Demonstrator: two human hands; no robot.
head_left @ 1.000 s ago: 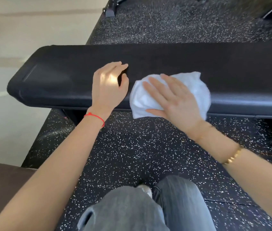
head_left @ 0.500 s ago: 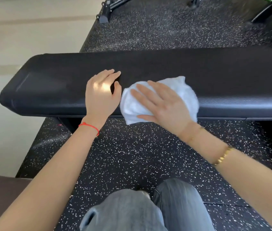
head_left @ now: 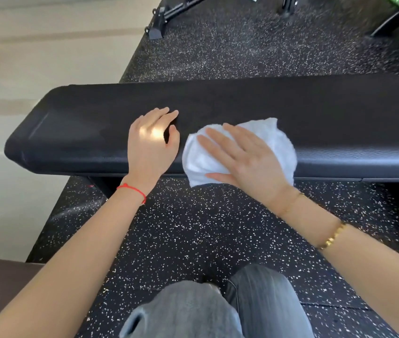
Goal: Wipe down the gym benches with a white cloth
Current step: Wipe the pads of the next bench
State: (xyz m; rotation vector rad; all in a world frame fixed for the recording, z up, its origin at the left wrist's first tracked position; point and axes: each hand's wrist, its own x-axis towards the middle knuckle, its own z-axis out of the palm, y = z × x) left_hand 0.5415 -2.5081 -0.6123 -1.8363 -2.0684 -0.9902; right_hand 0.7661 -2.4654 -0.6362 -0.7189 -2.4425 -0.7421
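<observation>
White cloth (head_left: 276, 140) under flat right hand (head_left: 247, 159) — on bench (head_left: 340, 113)

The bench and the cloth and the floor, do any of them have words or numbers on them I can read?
No, none can be read.
Bench: plain black pad, no label or number showing.
White cloth: plain, no tag or print in sight.
Speckled floor: only white flecks, no signs.
Black frame at the top: no readable mark; that part is blurred.

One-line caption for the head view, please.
Right hand presses a white cloth flat on a black gym bench; left hand rests alongside.
</observation>
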